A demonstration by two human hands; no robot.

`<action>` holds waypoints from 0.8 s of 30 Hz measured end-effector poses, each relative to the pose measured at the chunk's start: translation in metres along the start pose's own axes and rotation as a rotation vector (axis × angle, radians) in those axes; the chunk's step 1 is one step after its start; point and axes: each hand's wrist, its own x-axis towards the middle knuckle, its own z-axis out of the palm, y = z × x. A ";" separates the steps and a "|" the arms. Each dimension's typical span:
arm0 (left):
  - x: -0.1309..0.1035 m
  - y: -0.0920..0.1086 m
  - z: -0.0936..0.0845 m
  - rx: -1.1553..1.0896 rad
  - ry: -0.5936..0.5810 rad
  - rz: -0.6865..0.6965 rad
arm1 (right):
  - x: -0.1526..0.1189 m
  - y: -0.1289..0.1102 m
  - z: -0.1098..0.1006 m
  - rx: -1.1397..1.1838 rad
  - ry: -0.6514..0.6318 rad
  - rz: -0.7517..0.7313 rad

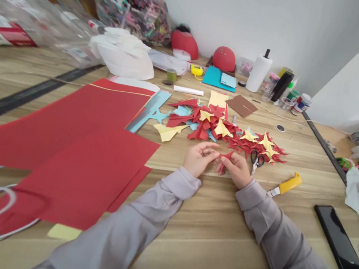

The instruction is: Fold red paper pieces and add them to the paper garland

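Between my two hands is a small folded piece of red paper (228,155), pinched at the fingertips and partly hidden by them. My left hand (200,159) grips its left side with thumb and forefinger. On the other side, my right hand (236,168) holds it the same way. Just beyond lies a heap of folded paper stars (222,130), mostly red with some yellow and light blue. Black-handled scissors (257,159) rest beside my right hand, and a yellow utility knife (287,185) lies further right.
Large red paper sheets (91,172) cover the left side, with a white cable (9,201) over their near corner. A black phone (342,246) lies at right. Along the back stand a white roll (259,73), bottles, a yellow tape measure (196,71) and teal paper (216,78).
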 end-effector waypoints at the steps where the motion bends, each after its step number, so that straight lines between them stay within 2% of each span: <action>1: 0.000 0.000 0.000 -0.011 0.006 -0.008 | 0.000 0.001 0.000 0.004 0.001 -0.001; 6: 0.000 0.000 0.001 -0.023 0.020 -0.013 | 0.000 0.003 0.000 0.023 0.021 -0.017; 13: 0.000 -0.001 0.001 0.069 0.036 0.073 | 0.001 0.002 -0.001 0.044 -0.005 -0.017; 20: 0.001 -0.002 -0.001 -0.061 -0.017 -0.029 | 0.001 -0.002 0.001 0.048 0.062 -0.003; 24: 0.002 -0.004 -0.002 -0.106 -0.024 -0.055 | 0.000 -0.003 0.001 0.064 0.059 0.001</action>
